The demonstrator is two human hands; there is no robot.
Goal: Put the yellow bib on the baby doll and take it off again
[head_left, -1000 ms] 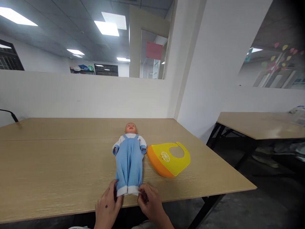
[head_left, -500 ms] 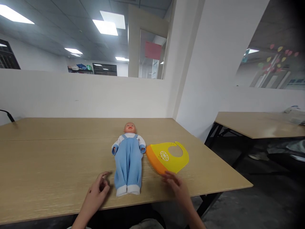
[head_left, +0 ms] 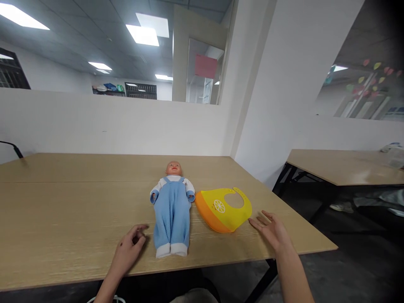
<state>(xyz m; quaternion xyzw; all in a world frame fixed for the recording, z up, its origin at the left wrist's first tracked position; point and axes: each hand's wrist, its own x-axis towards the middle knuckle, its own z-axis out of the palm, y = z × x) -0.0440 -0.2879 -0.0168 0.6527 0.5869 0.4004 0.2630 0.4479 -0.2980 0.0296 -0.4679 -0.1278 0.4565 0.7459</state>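
Note:
On the table a baby doll point(head_left: 172, 210) in blue overalls and a white top lies on its back, head toward the wall. Beside its arm, to the right, is a yellow bib point(head_left: 227, 208) with an orange pocket and a white citrus-slice print. My left hand point(head_left: 130, 246) rests on the table left of the doll's legs, fingers loosely curved and apart, holding nothing. Turned partly palm up, my right hand point(head_left: 272, 230) has its fingers spread at the bib's right edge; whether a fingertip touches the bib I cannot tell.
The wooden table point(head_left: 78, 210) ends at a white wall point(head_left: 126, 130) with a window above. A second table point(head_left: 334, 166) stands off to the right. A black cable point(head_left: 14, 148) shows at the far left.
My right hand has moved right, from the bib's lower edge to its right side, and turned more palm up. The left hand, doll and bib have hardly changed.

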